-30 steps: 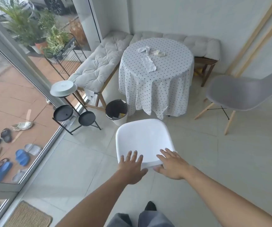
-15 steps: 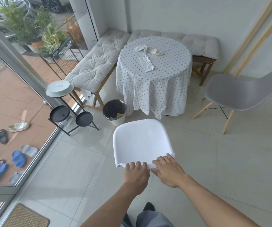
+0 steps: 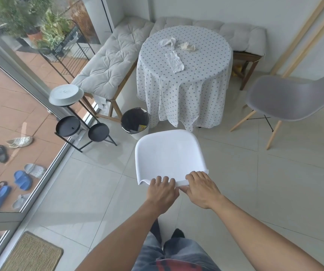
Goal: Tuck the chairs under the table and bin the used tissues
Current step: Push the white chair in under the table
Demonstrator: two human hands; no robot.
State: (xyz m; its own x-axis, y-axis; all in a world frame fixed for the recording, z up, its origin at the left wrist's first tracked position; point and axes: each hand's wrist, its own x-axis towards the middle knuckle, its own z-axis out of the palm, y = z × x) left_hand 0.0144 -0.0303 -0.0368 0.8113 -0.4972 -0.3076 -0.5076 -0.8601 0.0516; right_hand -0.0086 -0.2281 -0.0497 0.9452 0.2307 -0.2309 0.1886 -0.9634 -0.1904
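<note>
A white chair [image 3: 169, 153] stands just in front of me, a short way from the round table [image 3: 206, 61] with its dotted cloth. My left hand [image 3: 162, 191] and my right hand [image 3: 201, 189] both grip the top edge of the white chair's back, side by side. On the tabletop lie three crumpled used tissues: a white one [image 3: 167, 42], a beige one [image 3: 187, 46] and a flat white one [image 3: 174, 61]. A grey chair [image 3: 286, 100] on wooden legs stands apart at the right. A black-lined bin [image 3: 135, 122] sits on the floor left of the table.
Cushioned benches [image 3: 110, 65] wrap the corner behind and left of the table. A black plant stand [image 3: 83, 128] with round trays stands by the glass door at the left. Wooden poles [image 3: 305, 34] lean on the right wall. A doormat [image 3: 32, 253] lies at the lower left.
Both hands went from hovering open over the white chair's back to curling onto its top edge. The view has come slightly closer to the table.
</note>
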